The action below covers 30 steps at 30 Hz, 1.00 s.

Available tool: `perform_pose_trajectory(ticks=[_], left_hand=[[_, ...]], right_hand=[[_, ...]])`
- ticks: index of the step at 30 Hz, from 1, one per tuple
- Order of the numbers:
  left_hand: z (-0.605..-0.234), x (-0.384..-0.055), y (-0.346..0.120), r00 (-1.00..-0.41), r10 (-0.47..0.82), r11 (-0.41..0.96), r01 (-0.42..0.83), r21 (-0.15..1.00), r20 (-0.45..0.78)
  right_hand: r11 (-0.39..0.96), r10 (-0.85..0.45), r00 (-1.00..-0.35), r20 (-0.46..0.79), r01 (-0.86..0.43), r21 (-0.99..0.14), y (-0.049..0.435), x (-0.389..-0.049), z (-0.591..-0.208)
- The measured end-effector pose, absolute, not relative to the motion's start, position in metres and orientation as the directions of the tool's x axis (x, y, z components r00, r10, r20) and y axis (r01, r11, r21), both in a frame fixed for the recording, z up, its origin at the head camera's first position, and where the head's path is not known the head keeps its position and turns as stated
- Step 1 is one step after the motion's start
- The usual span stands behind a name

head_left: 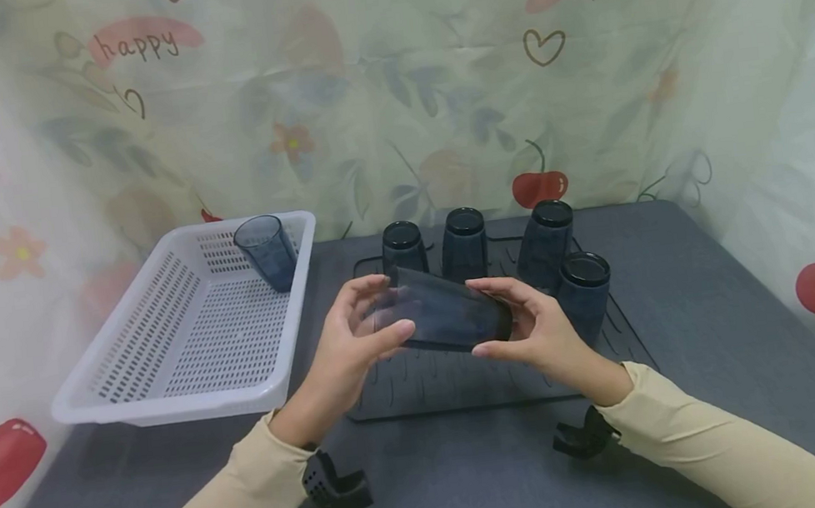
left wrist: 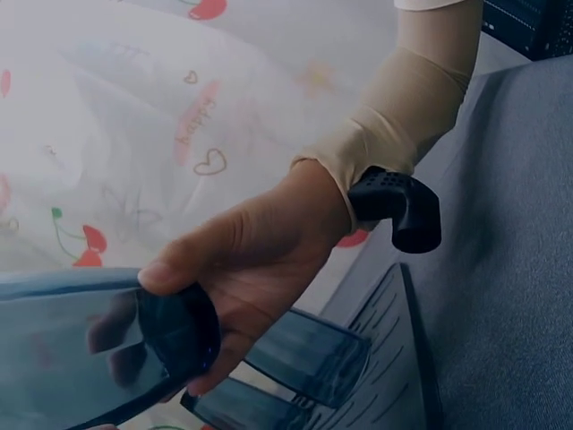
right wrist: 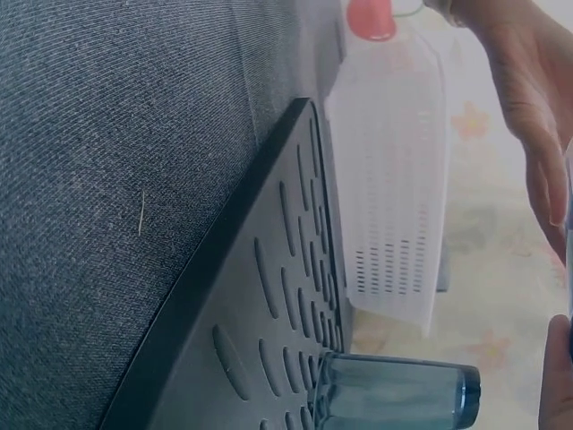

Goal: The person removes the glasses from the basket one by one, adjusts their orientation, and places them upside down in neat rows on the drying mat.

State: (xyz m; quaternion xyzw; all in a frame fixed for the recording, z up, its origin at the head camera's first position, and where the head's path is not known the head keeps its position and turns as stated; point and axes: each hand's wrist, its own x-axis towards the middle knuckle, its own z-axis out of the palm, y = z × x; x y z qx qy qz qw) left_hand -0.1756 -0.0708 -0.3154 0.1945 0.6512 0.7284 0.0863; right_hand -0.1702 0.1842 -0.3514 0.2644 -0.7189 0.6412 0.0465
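A blue-tinted drinking glass [head_left: 452,312] lies nearly sideways in the air between both hands, over the black draining tray [head_left: 460,382]. My left hand [head_left: 349,336] grips its mouth end, thumb on the near side. At the base end, on the right, my right hand [head_left: 537,327] holds it between thumb and fingers. The left wrist view shows that right hand [left wrist: 260,260] curled about the thick base, some fingers visible through the glass. Behind, several matching glasses [head_left: 463,248] stand upside down on the tray; another upturned glass [head_left: 584,297] is right beside the right hand.
To the left stands a white perforated basket [head_left: 283,369] with one tinted glass [head_left: 270,257] leaning in its far right corner. A grey cloth [head_left: 464,482] covers the table. Patterned curtains [head_left: 376,107] hang at the back and sides.
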Motion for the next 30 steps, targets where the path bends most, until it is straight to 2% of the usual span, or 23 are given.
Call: perform_pose_trajectory(ticks=[14, 25, 30], left_hand=[[-0.322, -0.181, -0.082, -0.86, 0.485, -0.068, 0.143, 0.987, 0.158], [-0.327, -0.183, -0.084, -0.819, 0.558, -0.031, 0.138, 0.99, 0.132], [-0.332, -0.185, -0.081, -0.807, 0.584, 0.05, 0.144, 0.988, 0.088]], right_hand=[[0.011, -0.311, -0.826, 0.469, -0.497, -0.868, 0.191, -0.169, -0.344], [-0.082, -0.311, -0.802, 0.51, -0.512, -0.855, 0.194, -0.17, -0.337], [-0.101, -0.295, -0.792, 0.535, -0.531, -0.841, 0.194, -0.17, -0.333]])
